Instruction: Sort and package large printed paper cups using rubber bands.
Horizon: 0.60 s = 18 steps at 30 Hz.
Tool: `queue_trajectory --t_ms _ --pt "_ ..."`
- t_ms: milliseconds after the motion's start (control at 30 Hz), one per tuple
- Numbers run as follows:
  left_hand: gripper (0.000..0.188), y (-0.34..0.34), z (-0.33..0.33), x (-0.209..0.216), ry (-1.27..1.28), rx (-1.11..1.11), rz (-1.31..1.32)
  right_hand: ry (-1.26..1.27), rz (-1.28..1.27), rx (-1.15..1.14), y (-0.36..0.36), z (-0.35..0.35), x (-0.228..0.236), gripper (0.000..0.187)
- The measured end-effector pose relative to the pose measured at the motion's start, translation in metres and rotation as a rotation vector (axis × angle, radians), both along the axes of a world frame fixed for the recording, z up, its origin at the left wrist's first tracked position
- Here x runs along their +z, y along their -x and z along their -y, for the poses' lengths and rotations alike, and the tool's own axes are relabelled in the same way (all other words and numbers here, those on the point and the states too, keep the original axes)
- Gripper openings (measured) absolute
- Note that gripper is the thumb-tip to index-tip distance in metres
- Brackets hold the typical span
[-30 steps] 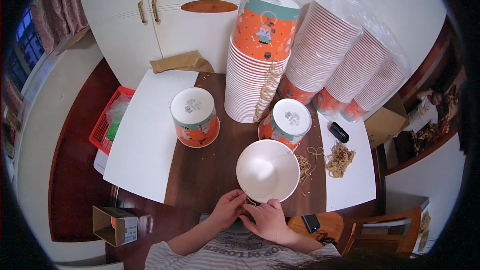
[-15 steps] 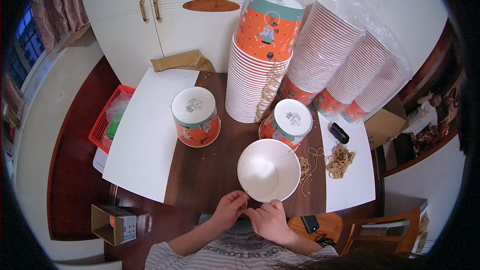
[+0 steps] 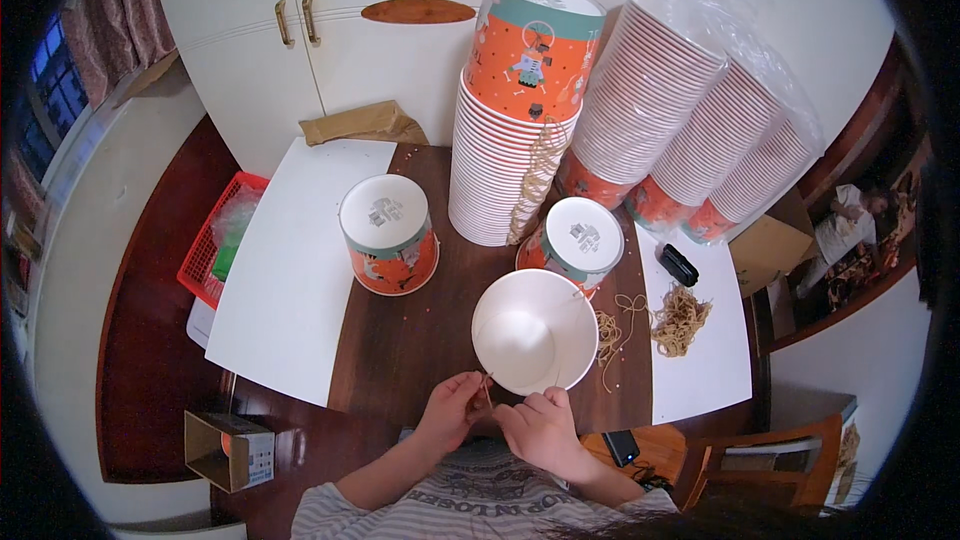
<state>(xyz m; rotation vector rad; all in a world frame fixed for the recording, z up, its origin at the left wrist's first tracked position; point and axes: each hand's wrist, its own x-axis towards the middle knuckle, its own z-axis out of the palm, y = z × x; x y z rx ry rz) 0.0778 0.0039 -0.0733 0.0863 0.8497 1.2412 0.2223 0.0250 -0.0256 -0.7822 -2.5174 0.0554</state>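
A white-lined paper bucket (image 3: 578, 345) lies tilted with its open mouth toward me at the table's near edge. Just below its rim, my left hand (image 3: 455, 412) pinches a thin tan cord (image 3: 488, 393) between thumb and finger. My right hand (image 3: 538, 430) is closed beside it with fingertips at the lower part of that cord. A strand crosses the bucket's mouth. Behind the bucket stands an upside-down orange and green bucket (image 3: 580, 240), and another upside-down bucket (image 3: 388, 240) is farther left.
A tall stack of nested buckets (image 3: 495, 165) rises at the back, tan cords hanging down its side. Plastic-wrapped stacks (image 3: 650, 90) lean to its right. A tangled cord pile (image 3: 682, 322) and a small black object (image 3: 679, 265) lie at right. A red basket (image 3: 205, 250) is at left.
My hands have moved slightly apart and up, and more of the cord shows between them. The open bucket has shifted a little away from me.
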Motion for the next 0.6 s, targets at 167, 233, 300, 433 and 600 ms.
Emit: queue_trajectory --t_ms 167,233,300,433,600 --pt "0.009 0.0018 -0.0003 0.0024 -0.020 -0.062 -0.073 0.004 0.004 0.003 0.0001 0.0004 -0.0010 0.012" --pt "0.008 0.0004 -0.0018 0.0045 -0.001 -0.040 -0.082 0.005 0.017 0.013 0.0009 0.0008 -0.0026 0.012" --pt "0.008 0.0005 -0.0020 0.0046 -0.018 -0.049 -0.098 0.008 0.042 0.021 0.0010 0.0022 -0.0032 0.013" --pt "0.006 -0.0006 -0.0028 0.0026 -0.058 -0.052 -0.090 -0.008 0.101 0.060 0.0028 0.0037 0.0019 0.008" --pt "0.005 -0.0058 -0.0042 -0.0008 -0.029 -0.005 -0.122 -0.023 0.102 0.086 0.0019 0.0046 0.0025 0.011"
